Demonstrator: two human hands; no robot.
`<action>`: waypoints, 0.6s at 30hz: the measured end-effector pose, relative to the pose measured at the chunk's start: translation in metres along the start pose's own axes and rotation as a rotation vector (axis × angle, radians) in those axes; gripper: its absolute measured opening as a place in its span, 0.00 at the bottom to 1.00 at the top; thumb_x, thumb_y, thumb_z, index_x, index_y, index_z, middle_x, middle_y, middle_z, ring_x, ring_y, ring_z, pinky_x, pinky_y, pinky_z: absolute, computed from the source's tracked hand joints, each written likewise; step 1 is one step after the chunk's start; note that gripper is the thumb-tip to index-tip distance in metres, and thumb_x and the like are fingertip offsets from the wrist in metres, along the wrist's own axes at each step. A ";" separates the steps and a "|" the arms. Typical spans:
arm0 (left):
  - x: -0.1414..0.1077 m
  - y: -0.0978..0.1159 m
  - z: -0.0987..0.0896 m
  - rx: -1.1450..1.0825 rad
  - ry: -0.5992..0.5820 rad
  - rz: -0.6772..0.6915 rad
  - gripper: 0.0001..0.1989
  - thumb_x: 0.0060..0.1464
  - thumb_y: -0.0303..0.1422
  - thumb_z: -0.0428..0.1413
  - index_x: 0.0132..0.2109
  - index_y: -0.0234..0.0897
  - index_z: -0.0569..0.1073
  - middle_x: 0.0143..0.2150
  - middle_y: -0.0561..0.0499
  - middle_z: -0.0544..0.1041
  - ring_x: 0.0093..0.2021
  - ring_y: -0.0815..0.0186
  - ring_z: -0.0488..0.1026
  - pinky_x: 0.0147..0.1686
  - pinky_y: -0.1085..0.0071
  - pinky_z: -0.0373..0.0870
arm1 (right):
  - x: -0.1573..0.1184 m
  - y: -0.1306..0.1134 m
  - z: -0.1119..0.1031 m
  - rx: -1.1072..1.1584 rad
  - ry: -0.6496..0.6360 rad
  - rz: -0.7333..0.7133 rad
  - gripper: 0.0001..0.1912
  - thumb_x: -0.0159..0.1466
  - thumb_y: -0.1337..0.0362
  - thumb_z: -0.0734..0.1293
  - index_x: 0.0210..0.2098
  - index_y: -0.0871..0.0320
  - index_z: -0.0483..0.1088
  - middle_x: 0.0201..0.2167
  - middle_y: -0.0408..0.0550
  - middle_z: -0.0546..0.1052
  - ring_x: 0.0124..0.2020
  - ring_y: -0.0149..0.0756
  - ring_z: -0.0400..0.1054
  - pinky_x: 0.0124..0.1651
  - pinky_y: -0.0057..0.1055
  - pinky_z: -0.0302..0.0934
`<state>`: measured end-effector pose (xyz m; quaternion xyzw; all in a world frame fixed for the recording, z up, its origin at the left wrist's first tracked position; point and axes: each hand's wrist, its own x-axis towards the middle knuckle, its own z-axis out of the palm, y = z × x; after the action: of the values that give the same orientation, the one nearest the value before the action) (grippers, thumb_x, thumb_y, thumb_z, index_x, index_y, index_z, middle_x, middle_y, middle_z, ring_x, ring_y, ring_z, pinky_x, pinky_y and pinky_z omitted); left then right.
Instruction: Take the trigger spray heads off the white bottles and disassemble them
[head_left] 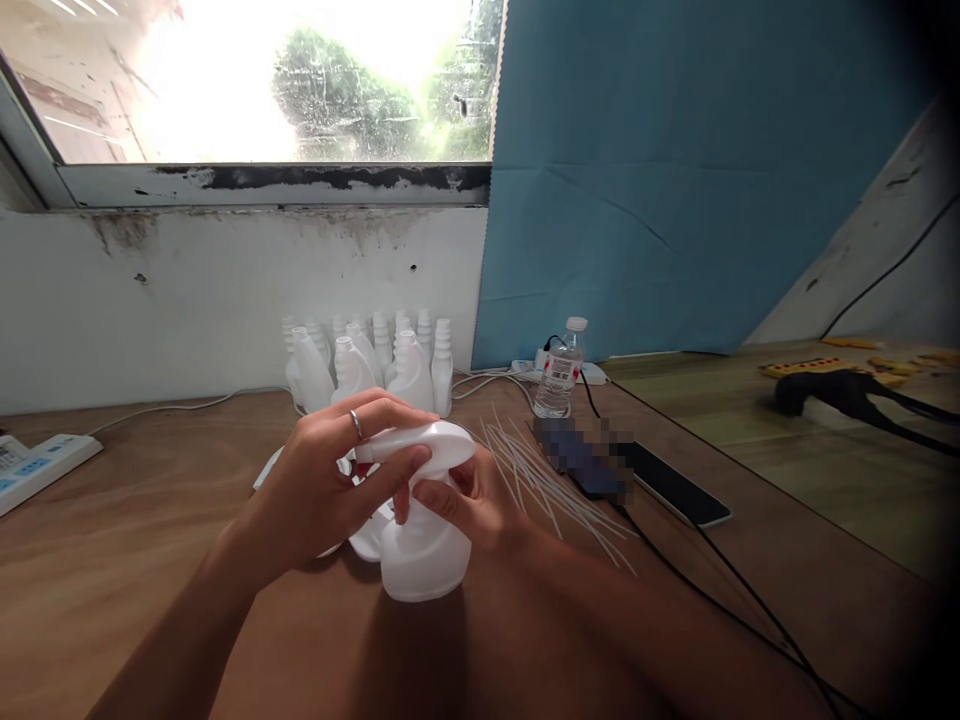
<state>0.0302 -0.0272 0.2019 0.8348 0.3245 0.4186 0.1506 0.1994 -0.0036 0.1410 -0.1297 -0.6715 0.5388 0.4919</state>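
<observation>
- Your left hand (322, 480) grips a white spray head (451, 443); your right hand (484, 505) closes round the neck of the bottle (425, 565) beneath.
- Bottle sits between your hands, roughly upright; spray head looks on, fastening hidden from view.
- Back bottles (410, 376) by the wall (225, 300) stand headless; thin tubes (525, 465) lie loose to your right.

Left hand (328, 478) and right hand (480, 506) curl close together.

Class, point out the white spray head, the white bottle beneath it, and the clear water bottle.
White spray head (448, 443): head view, on its rounded top.
White bottle (425, 562): head view, on its lower body.
Clear water bottle (559, 372): head view, on its label.
</observation>
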 end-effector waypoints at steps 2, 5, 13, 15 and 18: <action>0.000 0.001 0.000 -0.036 -0.023 -0.017 0.08 0.58 0.30 0.55 0.46 0.41 0.74 0.39 0.51 0.76 0.32 0.71 0.73 0.29 0.76 0.69 | -0.002 0.000 0.003 -0.030 0.040 0.012 0.15 0.58 0.55 0.70 0.33 0.59 0.65 0.24 0.45 0.73 0.26 0.33 0.69 0.29 0.30 0.64; 0.000 -0.001 0.003 -0.105 -0.032 -0.058 0.08 0.59 0.31 0.55 0.46 0.42 0.74 0.39 0.51 0.75 0.32 0.70 0.73 0.30 0.75 0.69 | -0.002 -0.001 0.005 -0.031 0.116 0.056 0.16 0.57 0.55 0.71 0.35 0.59 0.65 0.24 0.43 0.73 0.26 0.33 0.70 0.29 0.30 0.65; -0.061 -0.046 0.062 -0.541 0.249 -0.314 0.26 0.57 0.38 0.57 0.60 0.46 0.57 0.53 0.45 0.67 0.48 0.62 0.69 0.48 0.65 0.70 | 0.009 -0.006 -0.013 0.145 -0.099 0.292 0.22 0.50 0.58 0.76 0.40 0.59 0.69 0.28 0.41 0.73 0.31 0.31 0.68 0.35 0.28 0.63; -0.088 -0.058 0.084 -0.552 0.250 -0.383 0.28 0.56 0.38 0.57 0.60 0.48 0.55 0.55 0.45 0.67 0.52 0.60 0.68 0.52 0.63 0.68 | 0.011 -0.008 -0.018 0.139 -0.205 0.390 0.18 0.50 0.58 0.76 0.36 0.61 0.71 0.27 0.41 0.72 0.31 0.30 0.67 0.37 0.28 0.61; -0.117 -0.069 0.110 -0.582 0.116 -0.496 0.27 0.54 0.37 0.59 0.59 0.48 0.59 0.56 0.46 0.68 0.56 0.56 0.67 0.54 0.61 0.67 | 0.011 -0.012 -0.023 0.146 -0.295 0.468 0.16 0.50 0.58 0.75 0.32 0.61 0.72 0.28 0.42 0.71 0.30 0.29 0.65 0.35 0.26 0.60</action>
<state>0.0377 -0.0518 0.0292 0.6285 0.3922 0.4904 0.4591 0.2174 0.0129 0.1557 -0.1656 -0.6470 0.6978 0.2590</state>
